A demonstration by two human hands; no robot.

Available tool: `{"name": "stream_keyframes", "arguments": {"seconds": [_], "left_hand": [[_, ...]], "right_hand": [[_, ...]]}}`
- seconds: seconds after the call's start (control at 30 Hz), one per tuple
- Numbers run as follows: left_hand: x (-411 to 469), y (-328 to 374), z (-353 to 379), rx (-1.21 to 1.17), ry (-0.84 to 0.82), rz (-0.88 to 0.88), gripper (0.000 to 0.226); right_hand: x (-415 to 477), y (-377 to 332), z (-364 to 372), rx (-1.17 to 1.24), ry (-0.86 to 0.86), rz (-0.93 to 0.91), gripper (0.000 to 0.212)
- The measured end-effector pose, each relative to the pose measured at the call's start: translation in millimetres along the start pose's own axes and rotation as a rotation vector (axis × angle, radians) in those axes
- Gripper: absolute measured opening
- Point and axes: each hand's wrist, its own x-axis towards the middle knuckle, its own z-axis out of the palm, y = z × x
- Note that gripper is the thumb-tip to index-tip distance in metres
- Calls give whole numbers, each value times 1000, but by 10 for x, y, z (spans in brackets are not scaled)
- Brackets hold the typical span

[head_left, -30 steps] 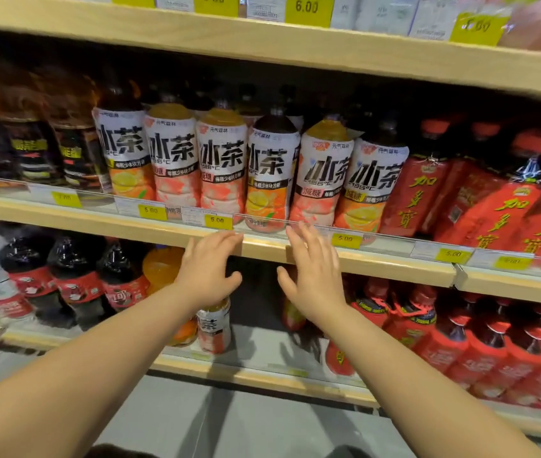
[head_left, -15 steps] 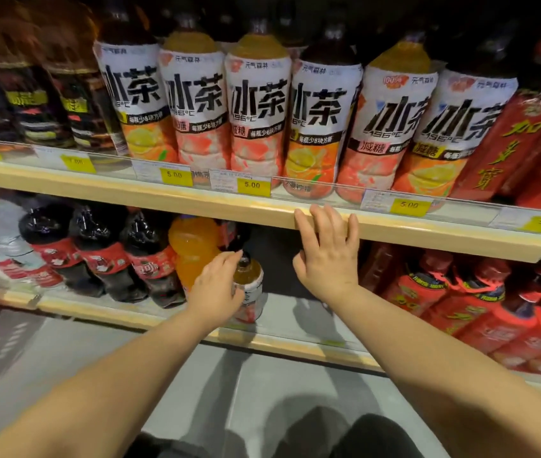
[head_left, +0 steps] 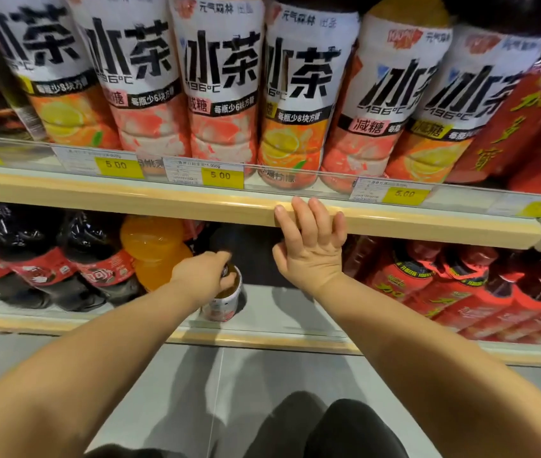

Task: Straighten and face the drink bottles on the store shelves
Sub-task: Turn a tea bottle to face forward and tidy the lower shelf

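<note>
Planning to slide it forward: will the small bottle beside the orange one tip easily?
Possibly: the left hand grips the small bottle at its top, nothing beside it rightward. It looks full, so probably hefty and stiff.

head | forward-down | close to shelf edge [head_left: 163, 201] | single view

A shop's drinks aisle: wooden shelves [head_left: 130, 200] carry tight rows of tea bottles [head_left: 219, 77] and cola bottles [head_left: 90, 259], with yellow price tags [head_left: 222, 176] (the readable ones say 5.00) along the rail.
</note>
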Motion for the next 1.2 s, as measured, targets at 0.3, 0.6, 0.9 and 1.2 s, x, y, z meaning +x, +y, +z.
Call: {"name": "stream_keyframes", "arguments": {"seconds": [0.3, 0.6, 0.9, 1.2], "left_hand": [[-451, 172, -392, -207, 267, 64, 20], [-789, 600, -1099, -539, 435, -104, 32], [-935, 1126, -1739, -835, 526, -79, 29], [-930, 1518, -2155, -783, 540, 232, 34]], "right_hand": [[27, 6, -129, 76, -95, 7, 87], [222, 239, -741, 701, -574, 104, 76], [-94, 192, -1336, 979, -843, 422, 95], [215, 516, -1474, 846, -588, 668, 77]]}}
